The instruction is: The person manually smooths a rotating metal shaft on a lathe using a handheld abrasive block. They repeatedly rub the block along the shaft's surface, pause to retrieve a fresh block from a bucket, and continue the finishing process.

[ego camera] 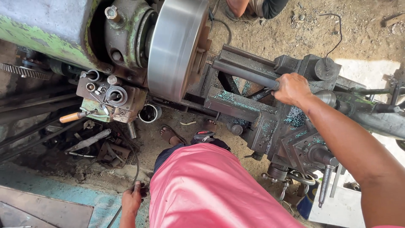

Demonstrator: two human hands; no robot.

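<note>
I look down on an old green lathe with a large shiny steel disc (pixel 177 44) mounted in its chuck. My right hand (pixel 292 88) is closed around the end of a long dark steel bar (pixel 244 74) that lies across the tool carriage (pixel 261 114) toward the disc. My left hand (pixel 133 198) hangs low by my pink shirt, gripping a thin dark cable (pixel 136 162) that runs up toward the lathe. Turquoise chips speckle the carriage.
An orange-handled lever (pixel 74 116) and knobs stick out of the gearbox at left. Scrap metal parts (pixel 99 147) lie on the dirt floor below. My sandalled foot (pixel 171 135) stands under the bed. Another person's legs (pixel 253 8) show at the top. Carriage handles (pixel 325 183) project at lower right.
</note>
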